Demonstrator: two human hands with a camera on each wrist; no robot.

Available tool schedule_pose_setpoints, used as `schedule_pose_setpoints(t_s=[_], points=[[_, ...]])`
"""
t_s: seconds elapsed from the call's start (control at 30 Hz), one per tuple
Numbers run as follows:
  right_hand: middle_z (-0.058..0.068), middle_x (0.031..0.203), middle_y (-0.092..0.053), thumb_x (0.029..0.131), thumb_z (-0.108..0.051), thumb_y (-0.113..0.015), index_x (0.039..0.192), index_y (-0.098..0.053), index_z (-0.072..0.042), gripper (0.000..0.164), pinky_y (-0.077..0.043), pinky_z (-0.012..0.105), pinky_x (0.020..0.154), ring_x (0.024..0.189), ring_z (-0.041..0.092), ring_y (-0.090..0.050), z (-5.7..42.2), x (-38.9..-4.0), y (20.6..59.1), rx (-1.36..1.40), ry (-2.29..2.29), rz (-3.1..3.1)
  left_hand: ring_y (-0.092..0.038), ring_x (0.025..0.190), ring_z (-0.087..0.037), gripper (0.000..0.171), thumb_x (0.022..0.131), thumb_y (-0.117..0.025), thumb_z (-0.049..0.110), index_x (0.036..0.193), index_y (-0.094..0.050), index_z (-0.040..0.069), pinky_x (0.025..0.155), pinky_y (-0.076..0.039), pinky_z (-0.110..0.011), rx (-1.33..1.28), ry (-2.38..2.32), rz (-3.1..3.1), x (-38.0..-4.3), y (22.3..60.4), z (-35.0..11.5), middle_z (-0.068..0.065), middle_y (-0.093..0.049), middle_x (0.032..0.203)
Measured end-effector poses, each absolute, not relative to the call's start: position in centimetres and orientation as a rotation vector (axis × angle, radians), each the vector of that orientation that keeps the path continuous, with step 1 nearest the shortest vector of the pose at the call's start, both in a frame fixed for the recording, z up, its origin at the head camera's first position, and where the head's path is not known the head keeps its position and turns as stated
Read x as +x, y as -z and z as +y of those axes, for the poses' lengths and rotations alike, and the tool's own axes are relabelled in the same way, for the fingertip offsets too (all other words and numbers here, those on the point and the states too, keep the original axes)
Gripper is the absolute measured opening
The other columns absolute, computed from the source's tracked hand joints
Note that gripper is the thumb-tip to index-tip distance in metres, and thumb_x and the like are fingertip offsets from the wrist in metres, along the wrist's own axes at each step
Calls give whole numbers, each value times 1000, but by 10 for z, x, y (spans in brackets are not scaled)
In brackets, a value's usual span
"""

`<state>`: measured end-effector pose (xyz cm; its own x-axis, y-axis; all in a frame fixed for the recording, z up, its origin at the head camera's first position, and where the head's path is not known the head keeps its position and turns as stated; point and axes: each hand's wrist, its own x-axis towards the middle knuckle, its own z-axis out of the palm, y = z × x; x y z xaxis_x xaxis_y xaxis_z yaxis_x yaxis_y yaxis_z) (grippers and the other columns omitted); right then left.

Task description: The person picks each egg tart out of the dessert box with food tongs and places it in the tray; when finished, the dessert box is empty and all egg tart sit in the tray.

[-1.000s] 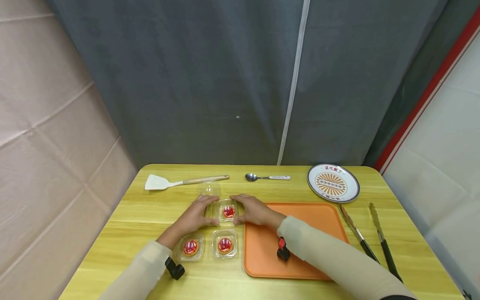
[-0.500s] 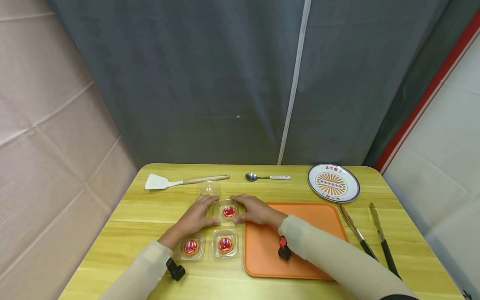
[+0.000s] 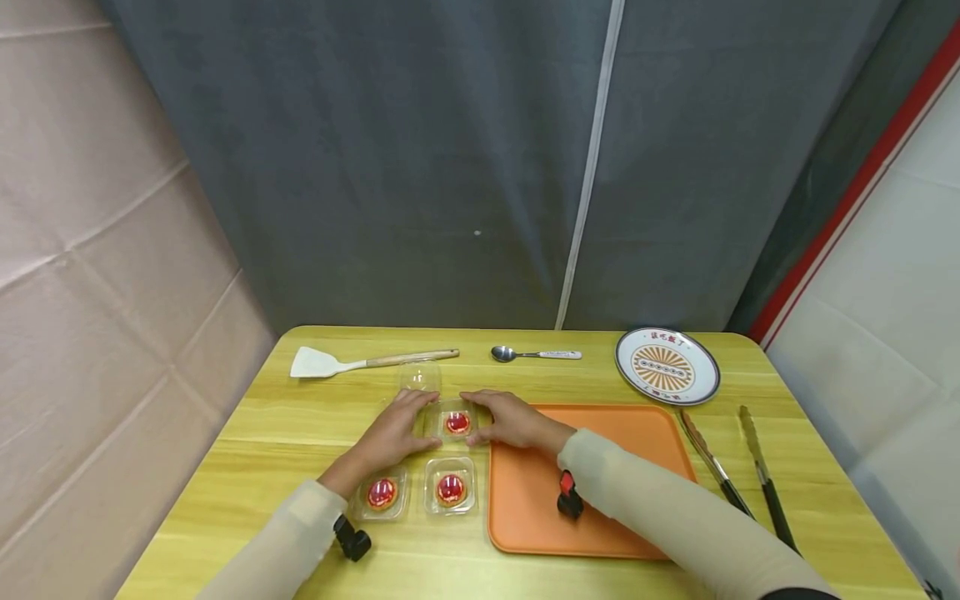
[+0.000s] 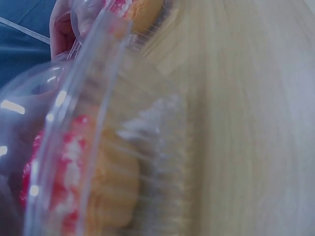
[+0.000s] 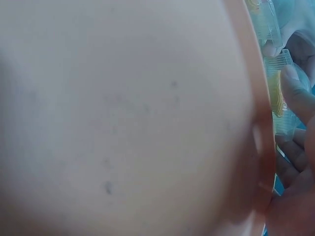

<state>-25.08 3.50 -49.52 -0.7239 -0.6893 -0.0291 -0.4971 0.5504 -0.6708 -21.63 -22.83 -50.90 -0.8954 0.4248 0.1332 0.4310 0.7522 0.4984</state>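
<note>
Both hands are at a clear plastic tart box [image 3: 456, 423] left of the tray's top corner; a red-topped tart shows inside. My left hand [image 3: 388, 429] holds its left side, thumb near and fingers far. On the right side my right hand [image 3: 517, 422] holds it the same way, its thumb [image 5: 295, 91] close to the tart in the right wrist view. Two more boxed tarts lie nearer: one [image 3: 382, 494] by the left wrist, another [image 3: 450, 486] below the held box. Beyond the left fingers lies a clear lid-like piece [image 3: 420, 377]; its lower part is hidden.
An orange tray [image 3: 585, 525] lies beneath the right forearm. At the back are a white spatula [image 3: 318, 364], a spoon [image 3: 504, 354] and a patterned plate [image 3: 663, 367]. Black-handled tongs [image 3: 768, 487] lie along the right. A grey curtain [image 3: 420, 167] hangs behind the table.
</note>
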Motion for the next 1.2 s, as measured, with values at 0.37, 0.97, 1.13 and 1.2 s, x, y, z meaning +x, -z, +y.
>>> schedule_pose_setpoints(t_s=[0.37,0.97,1.13,1.2], points=[[11,158,-47,87,-37,-83,157,-44,-10,84,-34,49,122,148,31,-41,36,-254,498,-958,980,2474,-46,138,-30,81,84,-88,28,151,-49,6,117,-41,-52,-726,843,-2933,-217,510,-229,-9,-55,149],[10,159,-47,94,-38,-76,157,-45,-12,74,-34,50,122,148,32,-41,36,-257,491,-947,981,2438,-48,135,-28,81,82,-89,26,150,-50,4,116,-42,-51,-730,849,-2918,-216,507,-228,-9,-56,146],[10,159,-46,92,-38,-79,157,-44,-12,78,-34,51,122,148,32,-41,37,-259,491,-955,989,2430,-47,135,-28,82,82,-89,27,150,-49,6,116,-42,-51,-733,859,-2925,-218,508,-229,-7,-56,146],[9,159,-46,92,-37,-79,157,-44,-12,79,-34,52,122,148,32,-40,37,-259,491,-958,996,2428,-47,136,-28,84,81,-89,30,151,-49,6,116,-42,-52,-737,863,-2929,-218,508,-230,-7,-55,147]])
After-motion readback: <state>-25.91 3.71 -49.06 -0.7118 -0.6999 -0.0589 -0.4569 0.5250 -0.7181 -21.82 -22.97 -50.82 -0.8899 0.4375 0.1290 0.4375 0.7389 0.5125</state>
